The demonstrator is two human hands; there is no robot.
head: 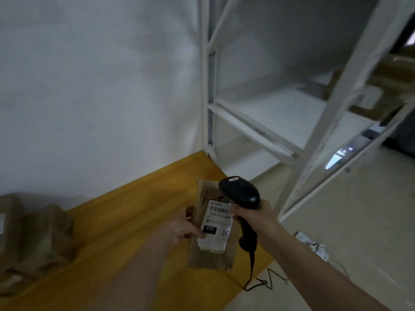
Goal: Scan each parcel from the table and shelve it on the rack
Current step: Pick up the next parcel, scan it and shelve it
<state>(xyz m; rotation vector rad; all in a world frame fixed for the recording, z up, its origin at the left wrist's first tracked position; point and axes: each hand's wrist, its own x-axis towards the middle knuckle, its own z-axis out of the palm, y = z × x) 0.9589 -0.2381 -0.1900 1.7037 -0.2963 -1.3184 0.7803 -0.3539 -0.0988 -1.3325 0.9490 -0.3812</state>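
A flat brown parcel [210, 257] with a white shipping label [216, 225] reading 070 is held above the yellow table [125, 221]. My left hand [183, 228] grips the parcel's left edge, thumb on the label. My right hand [258, 215] grips the handle of a black barcode scanner [241, 194], whose head hangs just above the label's barcode. The scanner's cable [252, 274] drops toward the floor. The white metal rack [298, 122] stands to the right, with a bare white shelf.
Several brown parcels [33, 239] are piled at the table's left end against the white wall. More cardboard boxes [368, 95] sit far back on the rack's shelf. A white power strip [312, 243] with wires lies on the pale floor right of the table.
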